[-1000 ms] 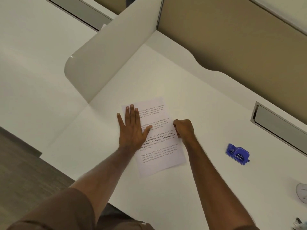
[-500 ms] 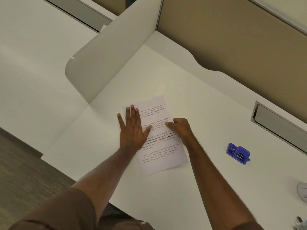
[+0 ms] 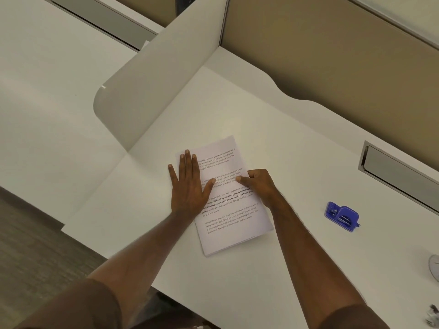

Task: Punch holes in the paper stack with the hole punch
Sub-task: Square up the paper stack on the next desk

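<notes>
A: Two hands on the stack (image 3: 234,210), both in view. Stack lies flat on the worktop (image 3: 273,143), printed side up, skewed a bit.

B: Left hand?

A: Left hand (image 3: 190,186) is flat, palm down, fingers straight and spread, pressing the stack's left edge. Little finger and part of the palm hang over onto bare worktop. No grip there, just pressure.

B: Right?

A: Right hand (image 3: 260,184) sits at the stack's right edge, about mid-height. Fingers curled, thumb lying across the top sheet. Looks like a pinch grip on that edge, thumb above, fingers tucked at or under it. Underside contact is hidden, so I can't confirm how many sheets it has.

B: Punch?

A: Punch (image 3: 342,216) is blue, well to the right of the stack, sitting on the worktop. Neither hand touches it. Nothing between it and the stack.

B: Stack edges?

A: Near edge shows a few sheets fanned slightly, not fully squared.

B: Anything else around?

A: White divider (image 3: 154,91) stands left of and beyond the stack. Tan panel (image 3: 332,55) runs behind it. Grey slot (image 3: 399,176) is set in the worktop beyond the punch. Round grey thing (image 3: 434,269) is cut off by the frame, far right of the stack; can't identify it.
</notes>
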Action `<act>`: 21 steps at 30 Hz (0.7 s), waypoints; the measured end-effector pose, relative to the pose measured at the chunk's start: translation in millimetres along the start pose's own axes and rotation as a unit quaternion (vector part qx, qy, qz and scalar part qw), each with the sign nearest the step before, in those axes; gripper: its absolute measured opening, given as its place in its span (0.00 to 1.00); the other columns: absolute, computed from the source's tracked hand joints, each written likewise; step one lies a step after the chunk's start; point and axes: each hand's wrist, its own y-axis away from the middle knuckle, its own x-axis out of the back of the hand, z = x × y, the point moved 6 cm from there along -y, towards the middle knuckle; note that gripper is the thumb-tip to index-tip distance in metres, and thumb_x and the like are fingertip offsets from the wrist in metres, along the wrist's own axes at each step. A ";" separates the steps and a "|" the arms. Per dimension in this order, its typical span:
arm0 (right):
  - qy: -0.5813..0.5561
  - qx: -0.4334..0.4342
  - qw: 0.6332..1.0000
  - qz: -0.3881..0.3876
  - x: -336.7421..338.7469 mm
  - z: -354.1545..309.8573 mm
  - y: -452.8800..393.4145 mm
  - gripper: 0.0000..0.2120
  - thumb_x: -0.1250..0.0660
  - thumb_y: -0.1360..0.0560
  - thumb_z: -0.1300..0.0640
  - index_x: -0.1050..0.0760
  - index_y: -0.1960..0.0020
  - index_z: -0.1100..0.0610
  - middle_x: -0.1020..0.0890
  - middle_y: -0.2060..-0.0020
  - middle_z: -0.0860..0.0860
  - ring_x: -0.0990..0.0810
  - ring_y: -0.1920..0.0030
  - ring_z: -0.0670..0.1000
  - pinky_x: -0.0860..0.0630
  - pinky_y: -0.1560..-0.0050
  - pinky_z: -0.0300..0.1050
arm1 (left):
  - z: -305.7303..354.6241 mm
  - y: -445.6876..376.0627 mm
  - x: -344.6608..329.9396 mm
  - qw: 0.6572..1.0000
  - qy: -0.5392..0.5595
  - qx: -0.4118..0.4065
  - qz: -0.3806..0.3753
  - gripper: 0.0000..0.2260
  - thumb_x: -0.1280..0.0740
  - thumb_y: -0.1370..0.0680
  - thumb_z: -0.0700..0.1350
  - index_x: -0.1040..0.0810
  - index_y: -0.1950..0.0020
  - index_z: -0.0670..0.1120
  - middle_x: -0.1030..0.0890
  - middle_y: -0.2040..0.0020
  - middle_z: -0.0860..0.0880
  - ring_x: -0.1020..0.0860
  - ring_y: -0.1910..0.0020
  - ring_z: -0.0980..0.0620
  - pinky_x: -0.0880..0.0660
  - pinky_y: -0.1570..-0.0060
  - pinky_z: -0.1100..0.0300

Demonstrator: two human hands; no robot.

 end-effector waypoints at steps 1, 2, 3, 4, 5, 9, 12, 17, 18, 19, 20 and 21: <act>-0.009 -0.007 1.000 0.000 0.4 1.5 1.0 0.11 0.25 0.27 0.58 0.16 0.51 0.66 0.13 0.56 0.63 0.14 0.54 0.63 0.18 0.47 0.64 | -1.1 0.7 2.4 1.000 0.025 -0.006 0.014 0.36 0.52 0.17 0.62 0.52 0.18 0.39 0.52 0.17 0.40 0.53 0.17 0.44 0.53 0.21 0.36; -0.019 -0.014 1.000 0.006 1.5 2.8 2.0 0.13 0.25 0.27 0.58 0.17 0.51 0.68 0.14 0.55 0.65 0.14 0.53 0.63 0.19 0.46 0.66 | -2.6 1.1 5.0 0.998 0.061 -0.011 0.027 0.35 0.51 0.17 0.61 0.52 0.18 0.40 0.52 0.17 0.41 0.53 0.17 0.45 0.55 0.21 0.38; -0.032 -0.021 0.999 0.014 3.4 4.7 2.9 0.14 0.24 0.27 0.58 0.18 0.51 0.70 0.15 0.54 0.66 0.14 0.53 0.64 0.20 0.46 0.67 | -5.0 1.2 7.6 0.993 0.109 -0.012 0.037 0.35 0.50 0.17 0.61 0.52 0.18 0.40 0.52 0.16 0.42 0.54 0.17 0.47 0.57 0.20 0.40; -0.050 -0.027 0.998 0.024 6.0 6.5 4.3 0.14 0.24 0.28 0.58 0.18 0.51 0.70 0.14 0.54 0.66 0.14 0.52 0.65 0.19 0.46 0.67 | -7.9 1.3 10.0 0.985 0.166 -0.007 0.043 0.35 0.49 0.17 0.60 0.53 0.17 0.41 0.52 0.16 0.44 0.54 0.17 0.49 0.59 0.19 0.43; -0.069 -0.032 0.997 0.033 8.9 8.0 6.1 0.12 0.24 0.28 0.59 0.17 0.52 0.68 0.14 0.54 0.64 0.14 0.51 0.66 0.19 0.46 0.65 | -11.2 1.3 12.3 0.973 0.225 0.004 0.047 0.34 0.48 0.17 0.59 0.53 0.17 0.42 0.52 0.16 0.45 0.54 0.17 0.51 0.60 0.19 0.46; -0.163 -0.037 0.983 0.081 27.8 10.1 18.4 0.08 0.25 0.27 0.63 0.16 0.50 0.65 0.12 0.56 0.58 0.13 0.54 0.61 0.15 0.57 0.51 | -26.5 3.3 20.8 0.907 0.408 0.081 0.067 0.30 0.44 0.17 0.53 0.46 0.17 0.45 0.44 0.17 0.50 0.46 0.18 0.57 0.53 0.18 0.54; -0.265 -0.031 0.952 0.151 48.7 10.9 33.3 0.06 0.25 0.27 0.65 0.17 0.51 0.64 0.12 0.56 0.58 0.13 0.58 0.56 0.16 0.60 0.48 | -33.6 5.5 33.0 0.830 0.529 0.142 0.103 0.23 0.41 0.18 0.55 0.28 0.25 0.49 0.29 0.24 0.48 0.33 0.24 0.57 0.38 0.22 0.55; -0.401 -0.028 0.881 0.251 73.3 16.4 61.0 0.05 0.26 0.26 0.66 0.18 0.50 0.62 0.12 0.58 0.54 0.13 0.60 0.52 0.16 0.59 0.49 | -3.8 15.6 37.8 0.682 0.698 0.206 0.069 0.23 0.40 0.19 0.61 0.19 0.35 0.48 0.15 0.40 0.47 0.19 0.38 0.47 0.23 0.37 0.55; -0.414 -0.030 0.870 0.266 75.4 18.0 66.1 0.06 0.27 0.26 0.66 0.18 0.49 0.61 0.13 0.56 0.54 0.13 0.59 0.53 0.16 0.56 0.50 | 9.9 19.6 34.9 0.658 0.718 0.223 0.041 0.25 0.41 0.18 0.62 0.21 0.33 0.45 0.15 0.41 0.48 0.18 0.40 0.45 0.21 0.41 0.55; -0.425 -0.030 0.860 0.280 77.1 19.2 71.2 0.06 0.27 0.26 0.66 0.18 0.49 0.61 0.13 0.54 0.54 0.13 0.57 0.54 0.16 0.54 0.51 | 25.1 23.5 31.6 0.634 0.736 0.239 0.013 0.26 0.44 0.17 0.62 0.22 0.32 0.43 0.15 0.42 0.47 0.18 0.41 0.43 0.20 0.43 0.54; -0.436 -0.027 0.850 0.294 78.8 20.4 76.0 0.06 0.27 0.26 0.66 0.18 0.50 0.60 0.13 0.53 0.55 0.14 0.55 0.55 0.17 0.52 0.52 | 41.5 27.9 28.7 0.609 0.751 0.253 -0.015 0.28 0.48 0.16 0.62 0.23 0.32 0.43 0.15 0.42 0.46 0.18 0.41 0.42 0.20 0.44 0.53; -0.448 -0.023 0.839 0.308 80.3 21.8 80.8 0.05 0.27 0.26 0.66 0.18 0.51 0.59 0.14 0.52 0.55 0.14 0.54 0.56 0.17 0.51 0.53 | 58.3 32.2 27.3 0.585 0.766 0.265 -0.042 0.30 0.51 0.17 0.63 0.24 0.31 0.43 0.16 0.41 0.45 0.18 0.40 0.42 0.20 0.44 0.51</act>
